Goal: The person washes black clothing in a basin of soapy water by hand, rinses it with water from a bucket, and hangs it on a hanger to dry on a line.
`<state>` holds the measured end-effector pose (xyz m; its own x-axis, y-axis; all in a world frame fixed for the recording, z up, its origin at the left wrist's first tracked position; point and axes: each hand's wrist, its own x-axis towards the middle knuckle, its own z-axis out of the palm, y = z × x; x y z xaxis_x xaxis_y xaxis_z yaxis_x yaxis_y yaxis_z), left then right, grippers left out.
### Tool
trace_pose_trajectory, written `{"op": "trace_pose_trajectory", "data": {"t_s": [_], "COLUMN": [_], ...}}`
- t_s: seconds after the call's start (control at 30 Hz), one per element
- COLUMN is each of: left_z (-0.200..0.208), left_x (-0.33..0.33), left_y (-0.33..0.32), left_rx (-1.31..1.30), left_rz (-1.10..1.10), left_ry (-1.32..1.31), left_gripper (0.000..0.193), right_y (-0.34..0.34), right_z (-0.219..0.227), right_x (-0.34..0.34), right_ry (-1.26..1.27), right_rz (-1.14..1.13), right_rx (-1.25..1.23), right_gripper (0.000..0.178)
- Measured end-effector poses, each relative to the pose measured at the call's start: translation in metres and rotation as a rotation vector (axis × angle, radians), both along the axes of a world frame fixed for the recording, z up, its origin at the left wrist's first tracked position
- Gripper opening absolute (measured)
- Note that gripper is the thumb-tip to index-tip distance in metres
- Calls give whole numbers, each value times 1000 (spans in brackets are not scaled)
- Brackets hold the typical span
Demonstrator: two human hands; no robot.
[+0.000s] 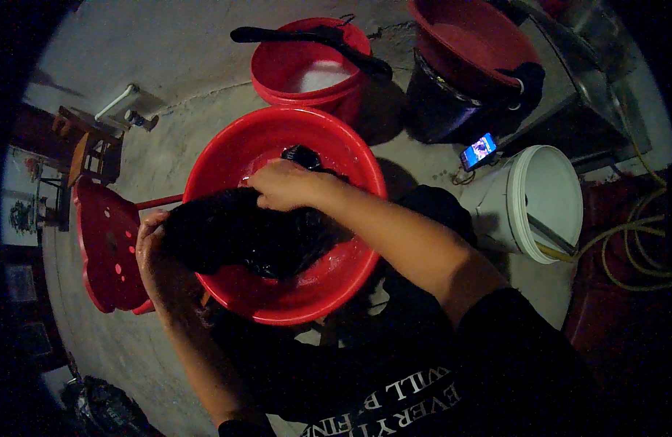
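Note:
A wide red basin holds a dark, wet-looking black cloth, which spreads over the basin's left rim. My left hand grips the cloth's outer end just beyond that rim, fingers curled behind it. Over the middle of the basin my right hand is closed, knuckles up, above the cloth's upper edge. A small pale spot shows beside its fingers; what they hold is hidden. Another dark bunch lies in the basin just past my right hand.
Behind the basin stands a red bucket with a black bar across its top. A brown-red tub sits on a dark bucket. To the right are a lit phone, white bucket and hose; left, a red stool.

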<state>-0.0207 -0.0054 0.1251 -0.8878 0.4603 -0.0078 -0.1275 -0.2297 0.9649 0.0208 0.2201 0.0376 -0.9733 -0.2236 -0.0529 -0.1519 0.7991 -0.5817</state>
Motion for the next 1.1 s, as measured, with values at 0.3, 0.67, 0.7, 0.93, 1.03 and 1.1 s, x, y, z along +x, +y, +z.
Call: {"op": "trace_pose_trajectory", "data": {"t_s": [0.3, 0.67, 0.7, 0.93, 1.03, 1.1], "left_z": [-53, -69, -69, -23, -28, -27], "left_x": [5, 15, 8, -5, -9, -13], "left_y": [22, 33, 27, 17, 6, -4], "left_rx": [-864, -1584, -1484, -1171, -786, -602], "left_rz": [-270, -126, -106, -11, 47, 73], "left_ry": [868, 1128, 1128, 1264, 736, 545], "left_gripper": [20, 42, 41, 26, 27, 27], "right_y": [12, 19, 20, 34, 32, 28], "right_z": [14, 30, 29, 22, 21, 17], "right_x": [4, 7, 7, 8, 12, 13], "right_ry": [218, 60, 29, -13, -88, -118], "right_rz": [-412, -290, -270, -149, -65, -20], "right_rx": [-297, -297, -323, -152, -51, -16], "right_gripper": [24, 29, 30, 37, 47, 59]}}
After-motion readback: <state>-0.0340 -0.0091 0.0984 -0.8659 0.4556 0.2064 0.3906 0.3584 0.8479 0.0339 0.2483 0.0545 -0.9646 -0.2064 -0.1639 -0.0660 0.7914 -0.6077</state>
